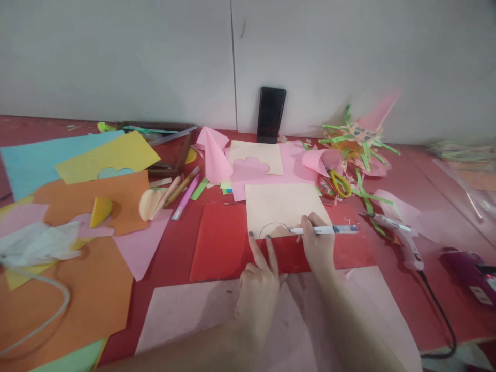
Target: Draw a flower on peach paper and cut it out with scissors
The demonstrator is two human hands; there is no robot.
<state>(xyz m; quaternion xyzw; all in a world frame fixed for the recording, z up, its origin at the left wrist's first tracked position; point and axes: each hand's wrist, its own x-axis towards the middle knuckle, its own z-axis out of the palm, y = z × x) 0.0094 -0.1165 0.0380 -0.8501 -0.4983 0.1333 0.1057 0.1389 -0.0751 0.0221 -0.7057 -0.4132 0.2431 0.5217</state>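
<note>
My right hand [318,243] is closed around a white pen [325,229] with a blue end. Its tip touches a cream paper sheet [287,204], at the right end of a drawn arch-shaped line [275,223]. Two outstretched fingers of my left hand [261,279] press near the sheet's lower edge, under the arch, while the other fingers are folded. Beneath the sheet lies a red folder or card [220,243]. Just beyond it are a pink sheet [251,188] and another cream sheet [258,150] with a scalloped cut-out.
A black phone [271,114] leans on the wall. Pink paper cones [217,160], yellow-handled scissors [341,184] and a decorated cone hat [368,129] stand around the back. At right lies a corded glue gun [403,237]; at left, coloured papers [85,289] and several pens [186,196].
</note>
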